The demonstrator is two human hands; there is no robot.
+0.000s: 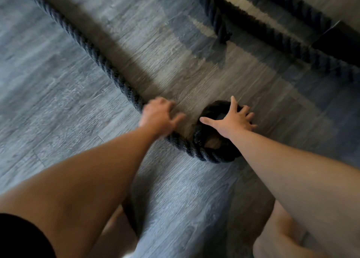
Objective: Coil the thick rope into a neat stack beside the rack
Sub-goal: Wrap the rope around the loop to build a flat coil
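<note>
A thick dark twisted rope (91, 51) runs diagonally across the grey wood floor from the upper left down to a small tight coil (212, 150) in the middle. My right hand (233, 119) lies flat on top of that coil with the fingers spread. My left hand (157, 115) is blurred and sits over the rope just left of the coil, fingers curled loosely around or above it; the grip is unclear.
Another stretch of the same kind of rope (303, 49) crosses the upper right, with a hanging end (220, 24) beside it. A dark base of some equipment (337, 39) stands at the far right. My bare knees (282, 236) show at the bottom.
</note>
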